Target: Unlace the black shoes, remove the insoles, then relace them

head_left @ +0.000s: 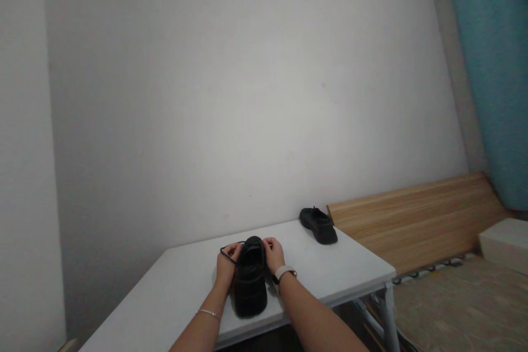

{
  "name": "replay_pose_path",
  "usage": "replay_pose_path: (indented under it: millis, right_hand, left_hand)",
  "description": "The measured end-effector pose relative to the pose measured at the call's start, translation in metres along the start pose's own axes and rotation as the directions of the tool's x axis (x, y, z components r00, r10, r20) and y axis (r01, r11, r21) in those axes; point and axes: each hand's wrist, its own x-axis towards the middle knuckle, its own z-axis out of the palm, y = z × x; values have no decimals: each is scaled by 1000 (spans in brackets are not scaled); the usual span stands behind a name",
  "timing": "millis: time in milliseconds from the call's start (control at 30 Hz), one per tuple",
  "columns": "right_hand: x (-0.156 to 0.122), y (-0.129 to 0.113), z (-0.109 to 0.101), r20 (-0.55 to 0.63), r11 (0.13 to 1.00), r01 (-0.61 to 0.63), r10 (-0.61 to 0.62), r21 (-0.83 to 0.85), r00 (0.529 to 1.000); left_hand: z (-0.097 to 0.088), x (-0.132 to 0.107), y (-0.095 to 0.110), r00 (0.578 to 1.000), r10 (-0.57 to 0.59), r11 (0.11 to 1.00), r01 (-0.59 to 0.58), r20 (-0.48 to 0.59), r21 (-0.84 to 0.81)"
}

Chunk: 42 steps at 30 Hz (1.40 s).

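Note:
A black lace-up shoe (251, 289) stands at the front of the white table, its heel toward me and its toe pointing to the wall. On its left side, my left hand (226, 265) is closed on a black shoelace (223, 252), which bows out in a loop past the fingers. My right hand (274, 256), with a pale watch band on the wrist, is at the shoe's right upper edge. Its fingers are pinched on the lace there, of which only a little dark cord shows. The shoe's collar hides most of the lacing.
A second black shoe (319, 225) sits at the table's far right corner, by the wall. The white table (185, 280) has metal legs. To its right are a wooden board (412, 220), a bed surface (462, 308), a white box (505, 245) and a teal curtain (495, 77).

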Motion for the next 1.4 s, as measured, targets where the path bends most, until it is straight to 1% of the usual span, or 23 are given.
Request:
replay_pose_path:
  millis: [100, 200, 400, 533, 767, 1000, 1200, 1300, 1400]
  right_hand:
    - [-1, -2, -1, 3, 998, 10, -10, -69, 1000]
    - [-2, -4, -1, 16, 994, 30, -28, -101, 999]
    - [-3, -4, -3, 33, 990, 53, -49, -132, 998]
    - [-2, -2, -3, 35, 984, 63, -58, -165, 998]
    - [-1, 3, -2, 17, 963, 114, -114, -246, 993]
    - [1, 6, -1, -29, 942, 180, -195, -282, 980]
    - [2, 9, 1, -20, 947, 163, -175, -276, 984]
    - [2, 10, 0, -18, 946, 157, -169, -285, 985]
    - [3, 9, -2, -34, 939, 172, -190, -299, 981]
  left_hand:
    - [-1, -2, -2, 999, -18, 1000, 19, 28, -17]
    - [-5, -3, -6, 998, -36, 999, 38, 45, -27]
    - [-9, -2, -10, 998, -52, 998, 52, 29, -17]
    - [-7, -1, -9, 998, -55, 998, 56, 26, -28]
    - [-2, -3, -5, 997, -65, 996, 67, 38, -53]
    - [-1, -4, 0, 998, -51, 997, 53, 41, -52]
    - [-4, -8, 2, 998, -33, 999, 36, 54, -41]
    - [-5, -6, 0, 999, -13, 1000, 14, 44, -25]
    - [-5, -3, -3, 1000, 15, 1000, -15, 22, -4]
